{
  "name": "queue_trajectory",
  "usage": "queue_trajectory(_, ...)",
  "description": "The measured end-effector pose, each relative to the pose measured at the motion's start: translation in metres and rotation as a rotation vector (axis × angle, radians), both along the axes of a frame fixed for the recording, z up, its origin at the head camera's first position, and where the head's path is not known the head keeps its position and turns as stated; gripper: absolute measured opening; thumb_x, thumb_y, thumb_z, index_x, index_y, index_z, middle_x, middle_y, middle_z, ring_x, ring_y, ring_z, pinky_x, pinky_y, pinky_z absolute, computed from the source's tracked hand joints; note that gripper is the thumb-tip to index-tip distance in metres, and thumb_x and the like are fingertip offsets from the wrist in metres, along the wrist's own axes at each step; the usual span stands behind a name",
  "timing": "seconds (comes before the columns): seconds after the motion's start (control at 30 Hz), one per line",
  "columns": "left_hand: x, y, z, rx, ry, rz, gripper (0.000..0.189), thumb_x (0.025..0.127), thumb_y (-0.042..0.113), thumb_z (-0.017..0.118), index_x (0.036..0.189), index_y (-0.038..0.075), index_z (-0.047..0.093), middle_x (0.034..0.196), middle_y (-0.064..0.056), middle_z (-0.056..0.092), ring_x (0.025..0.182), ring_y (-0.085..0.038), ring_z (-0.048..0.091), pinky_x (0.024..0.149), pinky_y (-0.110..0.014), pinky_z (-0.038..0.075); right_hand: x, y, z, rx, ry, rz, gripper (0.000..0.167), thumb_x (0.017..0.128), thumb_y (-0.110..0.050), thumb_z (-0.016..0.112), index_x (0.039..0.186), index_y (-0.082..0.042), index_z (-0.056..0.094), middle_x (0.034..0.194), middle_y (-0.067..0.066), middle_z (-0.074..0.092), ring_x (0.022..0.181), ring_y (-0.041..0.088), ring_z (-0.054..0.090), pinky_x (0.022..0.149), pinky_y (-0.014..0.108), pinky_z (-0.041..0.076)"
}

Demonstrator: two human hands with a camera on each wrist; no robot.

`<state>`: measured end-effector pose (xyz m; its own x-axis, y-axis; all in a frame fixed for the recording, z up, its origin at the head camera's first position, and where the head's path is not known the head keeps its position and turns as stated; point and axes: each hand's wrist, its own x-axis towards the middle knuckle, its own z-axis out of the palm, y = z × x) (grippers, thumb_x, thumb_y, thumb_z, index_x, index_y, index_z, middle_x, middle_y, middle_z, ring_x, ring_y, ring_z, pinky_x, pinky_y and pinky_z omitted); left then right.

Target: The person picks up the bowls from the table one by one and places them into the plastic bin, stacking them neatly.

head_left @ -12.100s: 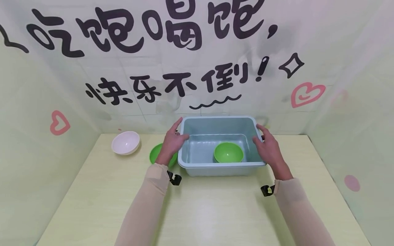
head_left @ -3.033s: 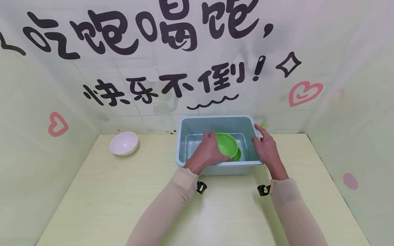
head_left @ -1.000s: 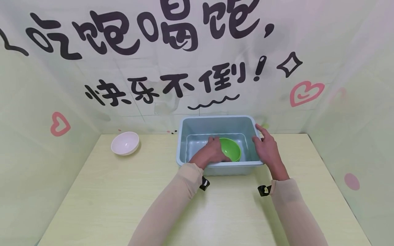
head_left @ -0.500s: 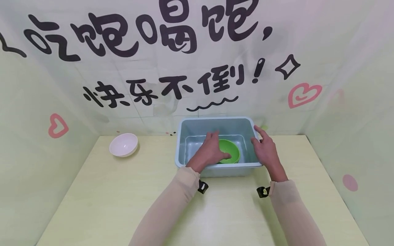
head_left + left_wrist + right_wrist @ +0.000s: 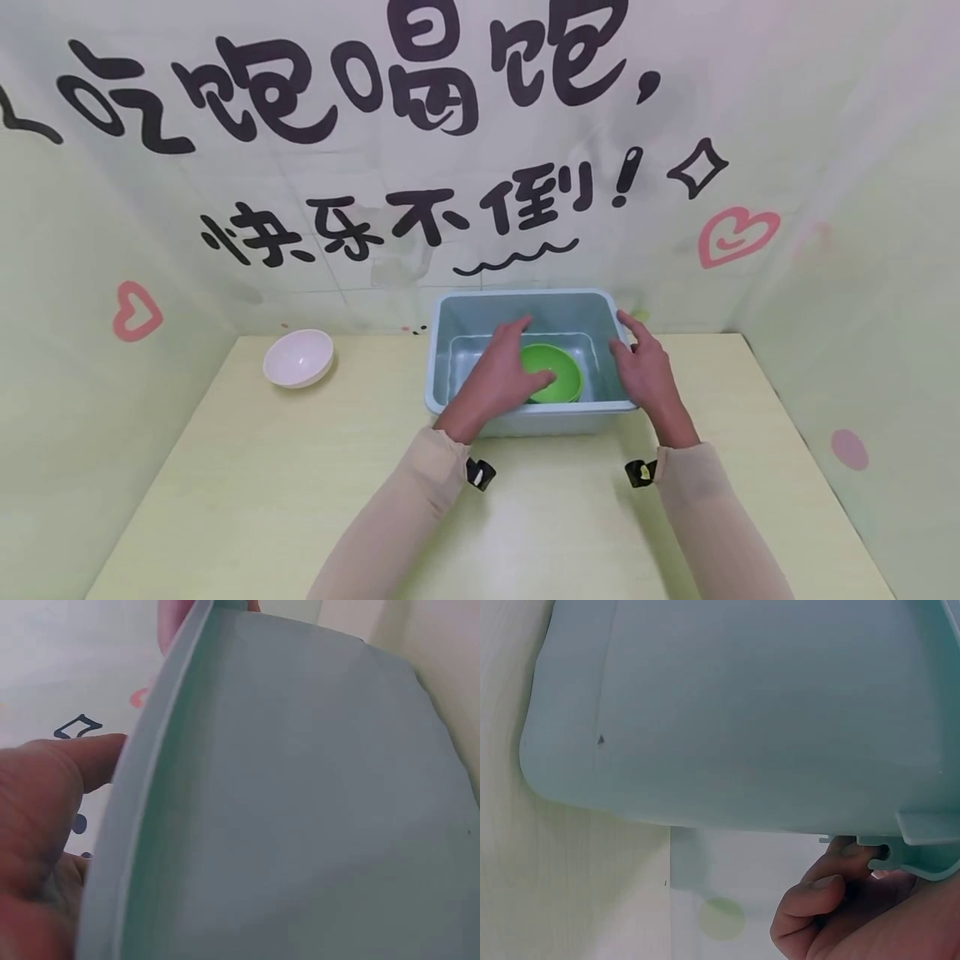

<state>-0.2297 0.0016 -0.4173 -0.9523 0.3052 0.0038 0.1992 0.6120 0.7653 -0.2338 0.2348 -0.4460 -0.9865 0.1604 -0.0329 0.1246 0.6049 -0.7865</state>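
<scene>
In the head view a pale blue plastic basin (image 5: pixel 432 358) stands at the back of the table. Inside it, right of centre, sits a green bowl (image 5: pixel 567 379), stacked in a second green bowl that is mostly hidden under it. My left hand (image 5: pixel 498 375) reaches over the front rim, fingers and thumb spread apart at the bowl's left side and holding nothing. My right hand (image 5: pixel 648 375) grips the basin's right rim, its fingers (image 5: pixel 810 904) curled under the handle in the right wrist view. The basin's outer wall (image 5: pixel 300 765) fills most of the left wrist view.
A white bowl (image 5: pixel 298 358) stands at the back left of the pale wooden table (image 5: pixel 517 517). Behind the basin rises a printed wall sheet (image 5: pixel 345 300) with dark lettering. More sheets close off both sides.
A green bowl that stood left of the basin was lifted in and lowered onto the other green bowl. My left hand has let go and drawn slightly left; the right hand has stayed put.
</scene>
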Motion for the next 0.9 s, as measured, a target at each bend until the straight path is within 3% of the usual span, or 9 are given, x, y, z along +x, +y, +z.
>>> queue_trajectory(0.13,0.008,-0.004,0.005,0.045,0.017,0.002,0.086,0.086,0.029,0.078,0.159,0.016,0.035,0.158,-0.009,0.04,0.141,-0.03,0.046,0.113,-0.05,0.044,0.001,0.001,0.0,0.008,0.002,-0.004,0.058,0.106,-0.028,0.042,0.162,-0.018,0.029,0.134,0.032,0.061,0.104,0.038,0.067,0.078,0.041,0.055)
queue_trajectory(0.5,0.03,-0.026,0.023,0.307,0.101,0.043,0.069,0.087,0.024,0.079,0.148,0.013,0.048,0.149,-0.003,0.053,0.135,-0.026,0.053,0.116,-0.043,0.043,0.001,0.0,0.0,0.017,0.017,0.001,0.058,0.106,-0.027,0.041,0.162,-0.016,0.029,0.136,0.033,0.06,0.108,0.04,0.066,0.083,0.047,0.056)
queue_trajectory(0.77,0.031,-0.057,0.024,0.435,0.205,0.117,0.063,0.089,0.02,0.078,0.144,0.009,0.049,0.142,-0.004,0.058,0.135,-0.024,0.054,0.117,-0.041,0.043,0.003,-0.001,-0.001,0.008,-0.003,0.003,0.059,0.107,-0.028,0.041,0.163,-0.019,0.027,0.139,0.032,0.058,0.11,0.04,0.065,0.085,0.048,0.055)
queue_trajectory(0.9,0.03,-0.073,0.026,0.5,0.221,0.159,0.064,0.088,0.018,0.08,0.144,0.01,0.049,0.139,-0.006,0.058,0.132,-0.024,0.055,0.116,-0.041,0.044,0.003,-0.002,0.0,0.005,-0.008,0.001,0.059,0.107,-0.029,0.041,0.163,-0.019,0.027,0.14,0.031,0.058,0.111,0.04,0.065,0.086,0.048,0.055)
